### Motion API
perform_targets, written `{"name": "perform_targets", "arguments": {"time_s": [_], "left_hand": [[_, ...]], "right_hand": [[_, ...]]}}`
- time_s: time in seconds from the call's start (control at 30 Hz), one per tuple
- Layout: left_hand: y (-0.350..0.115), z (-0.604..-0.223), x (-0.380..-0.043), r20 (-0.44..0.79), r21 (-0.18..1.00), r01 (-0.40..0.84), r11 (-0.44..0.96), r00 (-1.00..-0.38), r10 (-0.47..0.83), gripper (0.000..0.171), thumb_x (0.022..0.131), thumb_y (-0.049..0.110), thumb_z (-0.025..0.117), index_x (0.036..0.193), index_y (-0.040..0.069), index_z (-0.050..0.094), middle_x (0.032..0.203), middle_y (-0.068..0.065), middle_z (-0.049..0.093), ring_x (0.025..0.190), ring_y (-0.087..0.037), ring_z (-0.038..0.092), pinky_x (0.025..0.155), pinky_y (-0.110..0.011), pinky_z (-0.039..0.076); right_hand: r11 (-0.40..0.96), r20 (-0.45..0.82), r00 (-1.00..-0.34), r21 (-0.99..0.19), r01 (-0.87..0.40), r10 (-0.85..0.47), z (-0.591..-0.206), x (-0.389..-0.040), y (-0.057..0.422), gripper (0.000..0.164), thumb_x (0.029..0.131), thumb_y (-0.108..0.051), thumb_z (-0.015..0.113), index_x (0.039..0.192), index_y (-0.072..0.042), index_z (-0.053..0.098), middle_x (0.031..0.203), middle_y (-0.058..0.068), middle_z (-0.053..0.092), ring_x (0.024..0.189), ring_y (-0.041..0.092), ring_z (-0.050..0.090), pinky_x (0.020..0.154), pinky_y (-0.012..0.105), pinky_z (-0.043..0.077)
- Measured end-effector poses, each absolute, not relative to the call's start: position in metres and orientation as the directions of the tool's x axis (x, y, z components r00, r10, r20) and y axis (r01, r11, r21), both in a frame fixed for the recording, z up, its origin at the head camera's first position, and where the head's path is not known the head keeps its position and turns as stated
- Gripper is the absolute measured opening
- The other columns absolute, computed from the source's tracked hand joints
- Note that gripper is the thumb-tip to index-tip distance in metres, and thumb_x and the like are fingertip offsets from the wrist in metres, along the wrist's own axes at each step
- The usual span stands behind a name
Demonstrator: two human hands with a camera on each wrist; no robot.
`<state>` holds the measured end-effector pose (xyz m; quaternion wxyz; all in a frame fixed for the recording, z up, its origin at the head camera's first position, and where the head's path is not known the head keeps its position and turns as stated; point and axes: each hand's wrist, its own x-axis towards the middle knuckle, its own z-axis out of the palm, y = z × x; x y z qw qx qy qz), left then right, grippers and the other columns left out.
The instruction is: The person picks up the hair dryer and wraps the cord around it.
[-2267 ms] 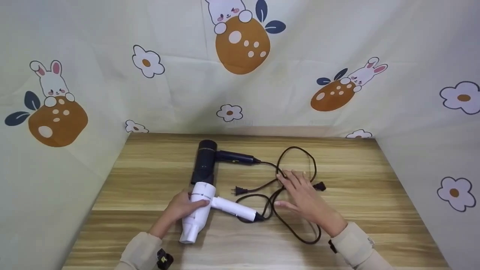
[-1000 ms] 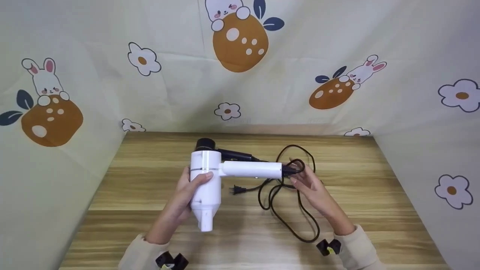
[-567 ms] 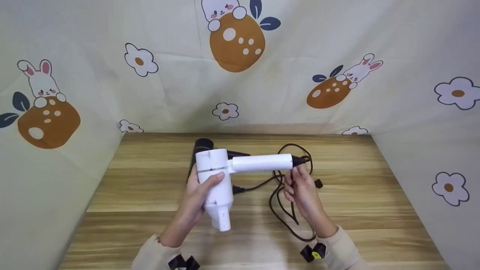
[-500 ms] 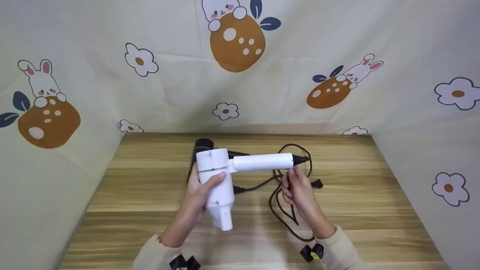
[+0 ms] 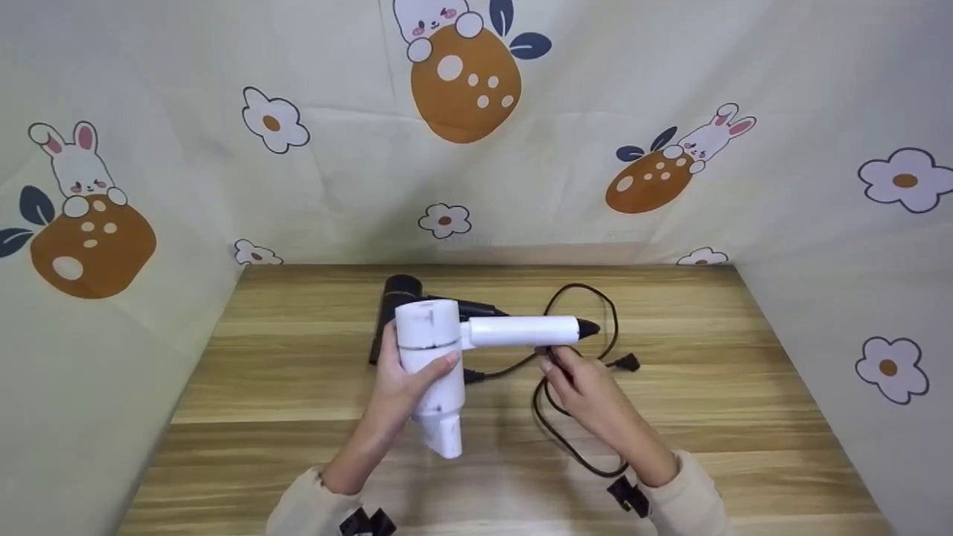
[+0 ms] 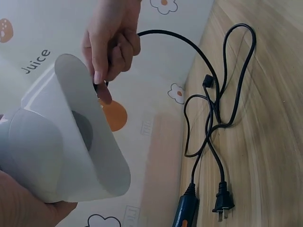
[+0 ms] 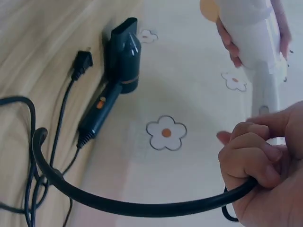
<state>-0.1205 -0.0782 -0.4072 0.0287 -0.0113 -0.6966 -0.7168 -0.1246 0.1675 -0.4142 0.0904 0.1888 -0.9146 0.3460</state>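
My left hand (image 5: 398, 394) grips the barrel of a white hair dryer (image 5: 439, 372), held above the table with its nozzle towards me and its handle pointing right. The thumb lies over the top of the barrel. Below the handle, my right hand (image 5: 595, 394) holds the white dryer's black cord (image 7: 142, 209), its fingers curled round it in the right wrist view. Behind the white dryer, a dark hair dryer (image 5: 394, 298) lies on the table, partly hidden in the head view.
A wood-grain table (image 5: 707, 417) lies beneath. On it the cords (image 6: 236, 94) loop and cross at the right, with one plug (image 5: 629, 362) on the right and another plug (image 6: 222, 203) near the dark dryer. Patterned cloth (image 5: 357, 186) rises along the back and sides.
The white hair dryer has been lifted off the table and its handle turned level. My right hand went from resting over the cords to holding one, and lately shifted left under the handle.
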Motion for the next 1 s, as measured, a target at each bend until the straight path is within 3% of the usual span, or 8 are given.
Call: {"name": "perform_targets", "arguments": {"time_s": [0.17,0.4,0.53,0.67,0.77,1.0], "left_hand": [[-0.083,-0.408,-0.121,0.056,0.998,0.056,-0.032,-0.998,-0.020,0.076,0.078,0.011,0.071,0.138,0.005,0.025,0.111,-0.019,0.052,0.087,-0.021,0.060,0.076,-0.037,0.055],[-0.087,-0.407,-0.121,0.080,0.997,0.080,0.004,-0.996,0.028,0.075,0.078,0.012,0.071,0.137,0.005,0.026,0.107,-0.019,0.053,0.084,-0.022,0.061,0.073,-0.037,0.055],[-0.089,-0.408,-0.121,0.064,0.997,0.066,0.030,-0.997,0.048,0.074,0.076,0.012,0.072,0.136,0.006,0.028,0.105,-0.020,0.054,0.083,-0.023,0.061,0.071,-0.038,0.055],[-0.091,-0.408,-0.119,0.068,0.997,0.070,0.025,-0.996,0.066,0.074,0.075,0.012,0.072,0.135,0.006,0.029,0.103,-0.019,0.055,0.082,-0.022,0.061,0.070,-0.037,0.055],[-0.093,-0.409,-0.118,0.077,0.997,0.078,0.002,-0.992,0.095,0.071,0.075,0.011,0.071,0.133,0.004,0.030,0.102,-0.019,0.055,0.081,-0.021,0.061,0.070,-0.037,0.055],[-0.096,-0.409,-0.116,0.060,0.997,0.051,-0.065,-0.987,0.149,0.064,0.075,0.010,0.068,0.128,0.002,0.032,0.097,-0.016,0.056,0.079,-0.022,0.061,0.068,-0.038,0.055]], "right_hand": [[0.667,0.377,-0.868,-0.561,-0.491,-0.322,-0.404,-0.122,0.180,0.009,0.091,-0.017,0.058,0.090,-0.011,0.065,0.066,-0.008,0.058,0.055,-0.001,0.044,0.051,0.018,0.042],[0.588,0.599,-0.707,-0.435,-0.682,-0.376,-0.393,-0.125,0.197,0.004,0.081,-0.007,0.068,0.085,-0.009,0.067,0.063,-0.009,0.054,0.054,-0.004,0.040,0.046,0.011,0.036],[0.558,0.639,-0.684,-0.443,-0.701,-0.352,-0.387,-0.126,0.199,0.011,0.076,0.000,0.070,0.085,-0.006,0.067,0.061,-0.007,0.055,0.051,-0.005,0.038,0.042,0.010,0.034],[0.520,0.639,-0.707,-0.511,-0.685,-0.304,-0.382,-0.126,0.199,0.013,0.073,0.002,0.073,0.084,-0.004,0.067,0.063,-0.001,0.062,0.050,-0.004,0.043,0.040,0.009,0.036],[0.490,0.592,-0.768,-0.608,-0.625,-0.244,-0.378,-0.126,0.199,0.013,0.072,0.000,0.074,0.082,-0.006,0.067,0.068,0.002,0.066,0.051,0.001,0.052,0.042,0.012,0.042],[0.389,0.314,-0.939,-0.855,-0.343,-0.138,-0.371,-0.131,0.204,0.007,0.075,-0.003,0.073,0.080,-0.006,0.069,0.072,-0.004,0.065,0.059,0.006,0.058,0.053,0.021,0.052]]}}
